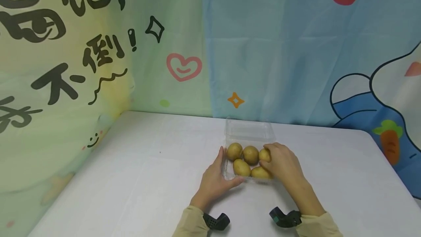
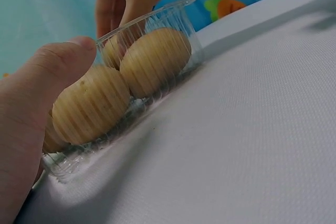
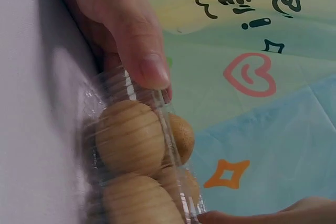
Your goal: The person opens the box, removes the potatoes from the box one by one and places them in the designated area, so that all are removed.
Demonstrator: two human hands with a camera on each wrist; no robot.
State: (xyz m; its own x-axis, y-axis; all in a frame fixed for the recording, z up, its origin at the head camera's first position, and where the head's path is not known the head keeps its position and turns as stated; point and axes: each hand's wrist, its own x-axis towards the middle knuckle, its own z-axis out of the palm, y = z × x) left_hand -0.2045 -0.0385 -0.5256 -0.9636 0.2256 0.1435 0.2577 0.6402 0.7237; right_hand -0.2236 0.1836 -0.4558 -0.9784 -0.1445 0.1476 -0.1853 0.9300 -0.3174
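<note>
The clear box (image 2: 182,17) of potatoes (image 1: 241,168) is near the worktop's (image 1: 148,178) back edge, lid (image 1: 249,131) open. The right hand (image 1: 284,162) has its grip curled round one potato (image 1: 264,154); the left hand (image 1: 215,182) is spread wide, touching the box. If the round potato slips, it could bump the others. A hard push might tip the thin box.

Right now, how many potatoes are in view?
5: back-left potato, back-middle potato, back-right potato, front-left potato, front-right potato. The right grip may hide another.
</note>
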